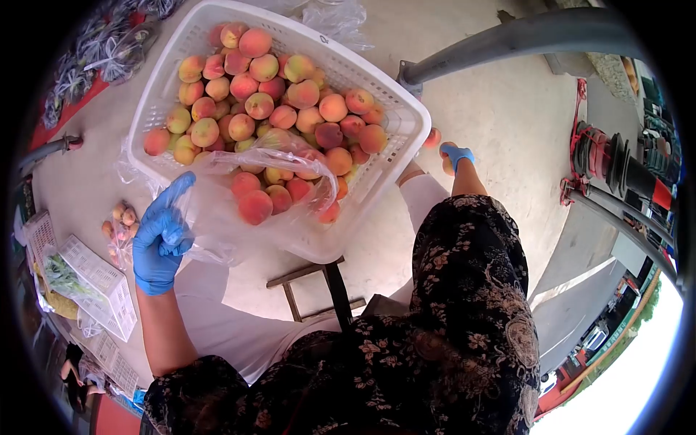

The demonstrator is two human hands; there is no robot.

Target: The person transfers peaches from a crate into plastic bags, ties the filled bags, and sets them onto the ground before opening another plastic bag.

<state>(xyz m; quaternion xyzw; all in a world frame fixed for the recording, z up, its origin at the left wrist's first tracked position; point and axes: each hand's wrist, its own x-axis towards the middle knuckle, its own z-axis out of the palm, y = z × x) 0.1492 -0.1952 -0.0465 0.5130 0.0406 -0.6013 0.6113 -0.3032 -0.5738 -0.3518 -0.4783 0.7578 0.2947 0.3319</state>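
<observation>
My left hand, in a blue glove, is closed on the edge of a clear plastic bag, its index finger stretched out along the film. Several peaches lie inside the bag, which rests over the near side of a white plastic crate. More red and yellow peaches are piled in the crate. To the right, beyond the crate's rim, my right hand, also gloved in blue, curls around a peach that its fingers partly hide. Another red peach shows between that hand and the rim.
A bag of peaches sits on the floor at left, near white baskets with greens. Bundled dark vegetables lie at upper left. A grey metal pole crosses the upper right. A dark wooden frame stands below the crate.
</observation>
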